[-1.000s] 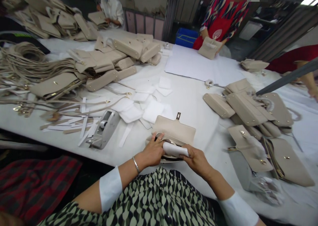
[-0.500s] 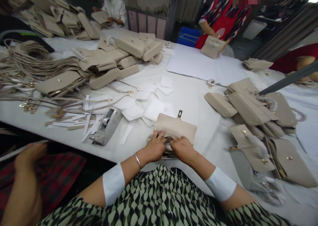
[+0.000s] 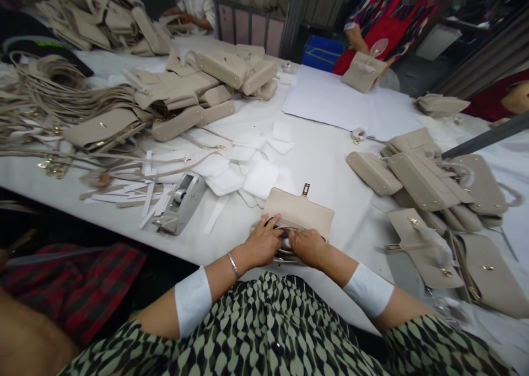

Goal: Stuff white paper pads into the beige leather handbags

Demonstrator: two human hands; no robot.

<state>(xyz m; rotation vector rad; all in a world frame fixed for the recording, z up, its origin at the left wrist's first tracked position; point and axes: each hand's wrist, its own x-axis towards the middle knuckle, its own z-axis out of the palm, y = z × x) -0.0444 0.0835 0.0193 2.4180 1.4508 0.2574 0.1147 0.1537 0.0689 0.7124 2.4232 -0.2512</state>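
Touching with both hands a beige bag [image 3: 301,217] on the bench [image 3: 320,158], at the near edge, with long axis running left to right, right end slightly nearer. Lying open, with flap [image 3: 285,200] back and metal clasp [image 3: 306,189] pointing away. Spreading left hand [image 3: 264,245] fingers over the mouth's left end; tucking right hand [image 3: 306,246] fingers inside, beside something whitish [image 3: 286,243], but cannot tell what either grips.

beige handbag [image 3: 298,208], white table [image 3: 326,158], blue bin [image 3: 322,53]
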